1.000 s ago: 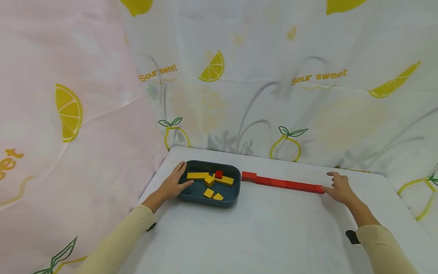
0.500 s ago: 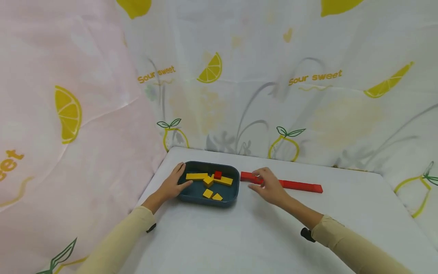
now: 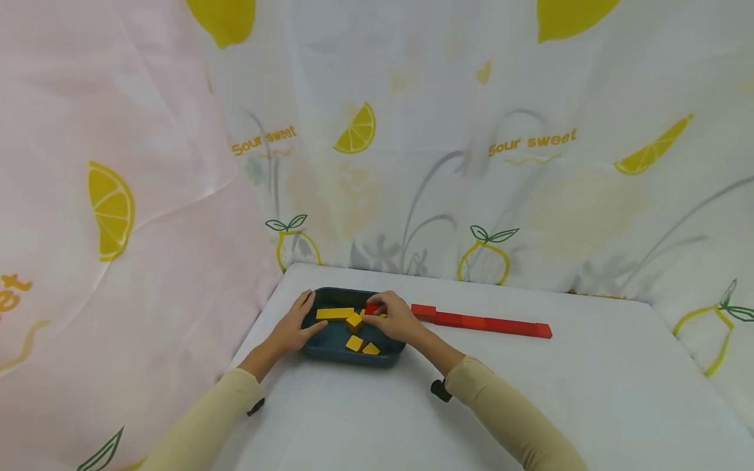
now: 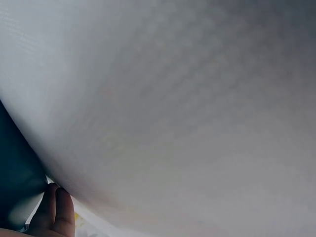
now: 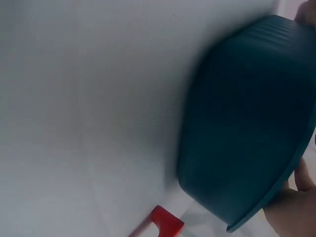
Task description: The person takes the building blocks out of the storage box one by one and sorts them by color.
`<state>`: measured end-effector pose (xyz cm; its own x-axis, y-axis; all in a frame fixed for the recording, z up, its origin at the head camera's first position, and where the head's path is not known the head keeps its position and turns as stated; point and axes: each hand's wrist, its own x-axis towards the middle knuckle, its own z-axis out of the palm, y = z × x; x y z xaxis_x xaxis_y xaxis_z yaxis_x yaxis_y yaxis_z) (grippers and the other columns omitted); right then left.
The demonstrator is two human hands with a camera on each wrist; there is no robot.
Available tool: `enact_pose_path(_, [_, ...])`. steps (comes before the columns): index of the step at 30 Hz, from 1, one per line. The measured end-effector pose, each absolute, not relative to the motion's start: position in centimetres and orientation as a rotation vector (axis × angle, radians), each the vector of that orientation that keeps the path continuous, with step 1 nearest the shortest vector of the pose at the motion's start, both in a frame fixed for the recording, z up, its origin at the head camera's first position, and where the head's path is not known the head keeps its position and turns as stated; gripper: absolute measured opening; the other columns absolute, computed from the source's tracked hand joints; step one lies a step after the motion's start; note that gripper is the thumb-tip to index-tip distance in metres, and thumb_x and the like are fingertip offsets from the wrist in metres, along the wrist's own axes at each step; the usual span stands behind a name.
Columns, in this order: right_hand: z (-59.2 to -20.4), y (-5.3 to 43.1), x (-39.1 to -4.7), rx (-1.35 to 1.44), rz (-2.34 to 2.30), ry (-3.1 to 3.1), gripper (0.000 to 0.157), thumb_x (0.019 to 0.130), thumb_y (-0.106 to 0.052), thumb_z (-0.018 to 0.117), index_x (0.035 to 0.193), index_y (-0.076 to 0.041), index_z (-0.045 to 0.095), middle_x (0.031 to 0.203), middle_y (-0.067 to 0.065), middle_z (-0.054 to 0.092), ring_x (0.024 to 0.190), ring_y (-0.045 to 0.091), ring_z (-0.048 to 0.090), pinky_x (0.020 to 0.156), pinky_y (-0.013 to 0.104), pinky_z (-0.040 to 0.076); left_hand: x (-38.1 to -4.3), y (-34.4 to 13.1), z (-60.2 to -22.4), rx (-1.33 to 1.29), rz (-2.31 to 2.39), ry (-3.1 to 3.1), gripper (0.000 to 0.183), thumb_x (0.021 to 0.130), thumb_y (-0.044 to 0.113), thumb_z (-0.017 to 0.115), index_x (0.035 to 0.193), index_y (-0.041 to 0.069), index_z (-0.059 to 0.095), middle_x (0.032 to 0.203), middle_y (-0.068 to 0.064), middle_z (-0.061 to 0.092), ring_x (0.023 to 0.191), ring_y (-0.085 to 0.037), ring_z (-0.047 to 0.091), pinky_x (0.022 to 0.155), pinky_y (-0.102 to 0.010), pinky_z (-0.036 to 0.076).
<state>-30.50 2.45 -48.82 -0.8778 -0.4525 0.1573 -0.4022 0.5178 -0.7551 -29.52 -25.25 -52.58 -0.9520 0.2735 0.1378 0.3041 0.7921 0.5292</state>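
The left hand (image 3: 288,329) lies spread at the left rim of the tray (image 3: 353,359); the right hand (image 3: 396,319) is over its right side, fingertips about the red block (image 3: 371,309) inside, whether pinching I cannot tell. Crowded fingers could nudge the yellow cube (image 3: 354,322); a loose hold could drop the block.

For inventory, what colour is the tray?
The tray is dark teal, clearest in the right wrist view.

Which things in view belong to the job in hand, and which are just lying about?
Likely part of the job:
dark blue-green tray, left hand at its rim
red block in the tray, right hand at it
row of red blocks beside the tray
yellow blocks in the tray

Seemingly just surroundings:
white tablecloth
lemon-print backdrop
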Motion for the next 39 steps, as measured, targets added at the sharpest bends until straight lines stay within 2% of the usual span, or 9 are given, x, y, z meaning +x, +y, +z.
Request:
enact_pose_path(7, [-50.6, 0.2, -31.7, -0.650, -1.116, 2.892, 0.041, 0.085, -0.022, 0.067, 0.118, -0.002, 0.058, 0.112, 0.012, 0.057, 0.092, 0.019, 0.056, 0.083, 0.032, 0.051, -29.0, -25.5, -53.0, -0.467, -0.892, -2.928, 0.084, 0.088, 0.052, 0.052, 0.149, 0.009, 0.012, 0.155, -0.014, 0.009, 0.139, -0.036, 0.019, 0.106, -0.058, 0.024])
enact_pose_path(15, [-49.6, 0.4, -32.9, -0.521, -0.861, 3.062, 0.036, 0.083, -0.024, 0.069, 0.114, -0.007, 0.063, 0.111, 0.008, 0.064, 0.096, 0.023, 0.056, 0.085, 0.037, 0.051, -30.4, -24.5, -51.7, -0.485, -0.882, -2.930, 0.084, 0.089, 0.051, 0.052, 0.149, 0.011, 0.010, 0.156, -0.011, 0.006, 0.141, -0.034, 0.016, 0.108, -0.056, 0.023])
enact_pose_path(21, [-50.4, -0.1, -32.3, -0.501, -0.858, 3.025, 0.037, 0.083, -0.024, 0.068, 0.116, -0.008, 0.062, 0.111, 0.008, 0.064, 0.095, 0.020, 0.058, 0.086, 0.036, 0.051, -29.6, -25.1, -52.6, -0.467, -0.880, -2.930, 0.083, 0.089, 0.048, 0.053, 0.149, 0.010, 0.011, 0.155, -0.012, 0.007, 0.140, -0.035, 0.018, 0.108, -0.057, 0.023])
enact_pose_path(32, [-50.6, -1.3, -32.5, -0.552, -0.860, 3.016, 0.032, 0.081, -0.021, 0.071, 0.107, -0.003, 0.067, 0.100, 0.011, 0.061, 0.087, 0.020, 0.056, 0.078, 0.033, 0.051, -29.4, -25.7, -52.5, -0.429, -0.916, -2.925, 0.084, 0.088, 0.048, 0.055, 0.149, 0.010, 0.012, 0.155, -0.012, 0.008, 0.140, -0.035, 0.017, 0.108, -0.058, 0.022])
enact_pose_path(39, [-51.4, -1.5, -32.7, -0.414, -0.896, 2.998, 0.037, 0.079, -0.023, 0.072, 0.111, -0.005, 0.065, 0.101, 0.009, 0.059, 0.091, 0.019, 0.055, 0.086, 0.033, 0.049, -29.4, -25.4, -52.2, -0.458, -0.896, -2.953, 0.083, 0.089, 0.047, 0.054, 0.149, 0.008, 0.011, 0.155, -0.012, 0.006, 0.141, -0.034, 0.015, 0.109, -0.056, 0.021])
